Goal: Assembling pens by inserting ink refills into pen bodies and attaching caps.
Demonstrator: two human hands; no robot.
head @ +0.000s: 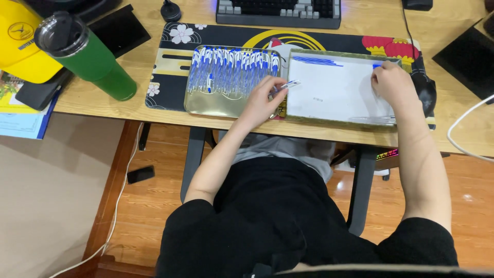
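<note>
Both bare forearms extend forward. Left hand (261, 100): fingers curled in a pinch, wrist slightly bent. Right hand (392, 82): knuckles up, fingers apparently pressed downward, their tips hidden from view.

Two trays sat side by side on the desk mat (170, 56): left tray (206, 105) full of pens (231, 69), right tray (309, 117) holding a sheet (334, 92). Keyboard (278, 11) lay beyond them; tumbler (85, 54) stood far left, cap (18, 44) behind it.
</note>
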